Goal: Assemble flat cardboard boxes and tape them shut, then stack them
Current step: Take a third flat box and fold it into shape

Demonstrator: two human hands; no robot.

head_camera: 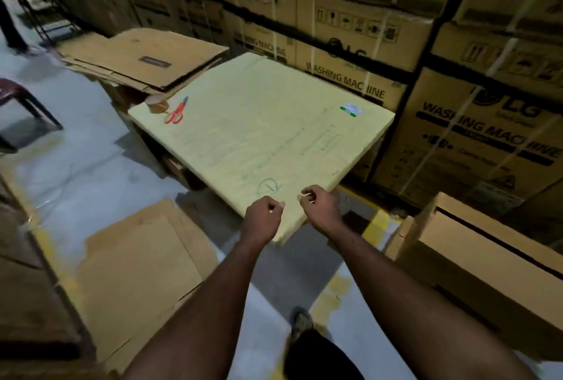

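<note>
A large pale yellow flat board [262,136] lies like a tabletop, with green writing and a small label on it. My left hand [263,218] and my right hand [320,207] hover side by side over its near corner. Both have their fingers curled in, and nothing shows in either. A roll of brown tape [157,104] and red-handled scissors [176,111] lie at the board's far left corner. Flattened cardboard [137,273] lies on the floor at lower left. More flat sheets [143,56] are piled behind the board.
Strapped washing machine cartons [472,136] are stacked like a wall along the back and right. An open brown box [487,257] stands on the floor at right. A dark red chair [21,105] is at far left. My foot [300,321] is on the grey floor.
</note>
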